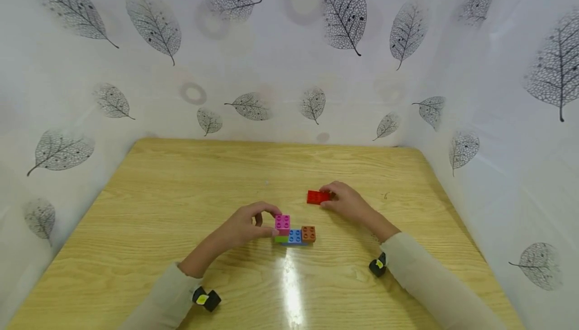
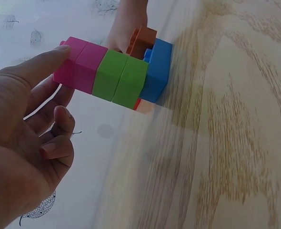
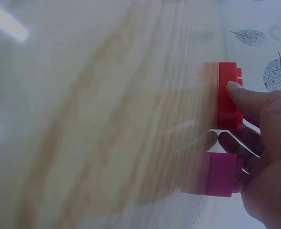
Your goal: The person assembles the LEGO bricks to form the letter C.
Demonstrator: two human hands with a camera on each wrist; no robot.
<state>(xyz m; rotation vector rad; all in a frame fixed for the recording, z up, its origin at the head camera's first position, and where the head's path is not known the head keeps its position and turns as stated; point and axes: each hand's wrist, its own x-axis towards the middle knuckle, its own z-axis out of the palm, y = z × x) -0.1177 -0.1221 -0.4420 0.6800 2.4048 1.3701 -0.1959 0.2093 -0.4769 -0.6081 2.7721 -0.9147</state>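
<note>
1. The blue block (image 1: 294,236) stands on the tabletop (image 1: 217,169), its top studs showing between its two neighbours.
2. At the left end of the blue block rises a column: a green section (image 1: 281,239) below, a pink section (image 1: 282,224) above. In the left wrist view each section carries a seam across it.
3. On the right end of the blue block sits an orange block (image 1: 308,233), studs up.
4. The left hand (image 1: 242,227) is to the left of the blue block. Its thumb and fingers are parted just the width of the pink section and pinch it from the sides near the top; the other fingers curl in toward the palm.
5. The red block (image 1: 313,197) is beyond the blue block and a little to its right, low at the tabletop, studs up.
6. The right hand (image 1: 348,202), also beyond and right of the blue block, grips the red block, thumb on the near side, fingers spread about as wide as the block.
7. A loose magenta block (image 3: 221,174) lies farther right of the blue block than the red one, close by the right fingers; whether they touch it, I cannot tell.
8. Beyond the blue block, past the tabletop's far edge, hangs a leaf-printed curtain (image 1: 276,64).
</note>
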